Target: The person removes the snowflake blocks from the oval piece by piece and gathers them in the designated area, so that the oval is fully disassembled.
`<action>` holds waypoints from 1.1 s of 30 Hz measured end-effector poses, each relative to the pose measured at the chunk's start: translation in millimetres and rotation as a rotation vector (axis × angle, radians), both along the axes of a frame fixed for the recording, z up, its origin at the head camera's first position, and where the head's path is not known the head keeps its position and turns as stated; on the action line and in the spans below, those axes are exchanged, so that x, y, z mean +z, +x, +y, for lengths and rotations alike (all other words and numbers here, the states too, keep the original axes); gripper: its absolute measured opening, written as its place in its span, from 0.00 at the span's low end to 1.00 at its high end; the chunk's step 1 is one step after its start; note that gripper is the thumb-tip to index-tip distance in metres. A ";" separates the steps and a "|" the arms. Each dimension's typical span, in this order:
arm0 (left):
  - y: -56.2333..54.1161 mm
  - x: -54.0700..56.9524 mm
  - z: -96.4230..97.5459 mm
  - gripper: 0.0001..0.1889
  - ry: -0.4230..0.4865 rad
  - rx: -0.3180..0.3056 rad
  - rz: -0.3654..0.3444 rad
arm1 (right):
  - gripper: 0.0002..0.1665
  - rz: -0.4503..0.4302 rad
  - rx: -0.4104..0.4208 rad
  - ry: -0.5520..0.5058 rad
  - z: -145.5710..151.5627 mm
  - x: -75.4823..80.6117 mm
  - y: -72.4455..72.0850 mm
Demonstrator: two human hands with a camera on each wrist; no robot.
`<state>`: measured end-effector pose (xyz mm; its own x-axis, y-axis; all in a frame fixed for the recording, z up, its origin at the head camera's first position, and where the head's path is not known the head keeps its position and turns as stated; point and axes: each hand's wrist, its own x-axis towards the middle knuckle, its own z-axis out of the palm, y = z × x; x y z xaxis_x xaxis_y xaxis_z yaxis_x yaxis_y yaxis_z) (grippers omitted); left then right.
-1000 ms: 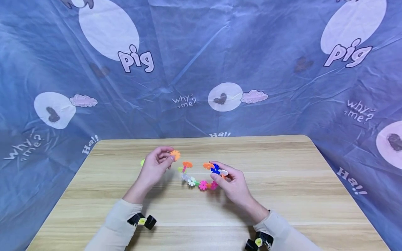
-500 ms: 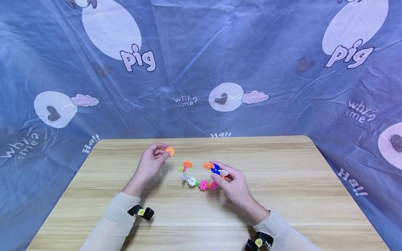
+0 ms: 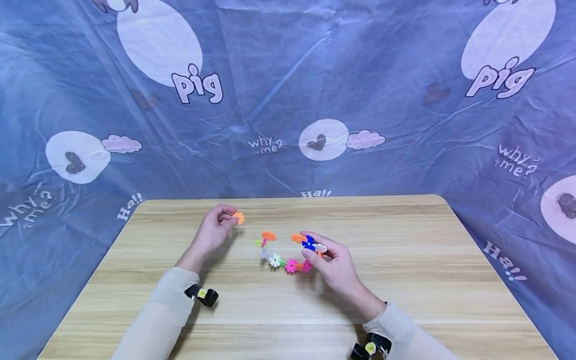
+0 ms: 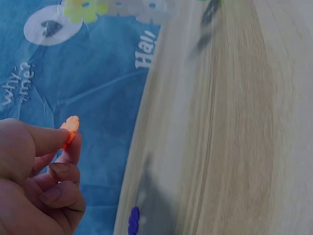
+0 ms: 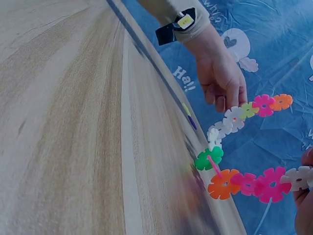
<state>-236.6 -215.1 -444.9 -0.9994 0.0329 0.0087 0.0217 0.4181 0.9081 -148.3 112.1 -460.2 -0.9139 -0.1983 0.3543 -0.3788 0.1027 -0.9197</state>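
My left hand (image 3: 212, 231) pinches a single orange snowflake disc (image 3: 239, 218) between thumb and forefinger, above the table's back left part. In the left wrist view, that orange disc (image 4: 72, 124) shows at the fingertips, the other fingers curled beneath. My right hand (image 3: 332, 261) grips one side of a curved chain of interlocked snowflake discs (image 3: 291, 266), near a blue disc (image 3: 308, 243). The chain makes an open loop of pink, white, green and orange pieces. An orange disc (image 3: 268, 235) ends its left side, apart from my left hand. My right hand covers part of the chain.
A purple disc (image 4: 133, 221) lies on the wooden table (image 3: 252, 320) below my left hand. The right wrist view shows a yellow-green piece (image 5: 186, 108) beside it. Blue printed cloth (image 3: 270, 100) hangs behind the table and along both sides.
My left hand has drawn left, away from the chain, carrying the orange disc. A yellow-green piece at the left has gone out of sight behind it. My right hand and the chain stay put.
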 end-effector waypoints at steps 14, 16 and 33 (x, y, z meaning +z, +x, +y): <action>-10.6 -20.9 -12.0 0.12 -0.156 -0.007 -0.010 | 0.24 -0.004 0.004 -0.009 -1.1 0.5 0.2; -11.0 -22.8 -13.1 0.12 -0.174 -0.010 0.007 | 0.24 -0.006 0.004 -0.007 -1.0 -0.1 0.0; -18.2 -41.0 -18.6 0.08 -0.280 -0.065 0.040 | 0.24 -0.002 0.004 -0.010 -1.8 -2.3 0.2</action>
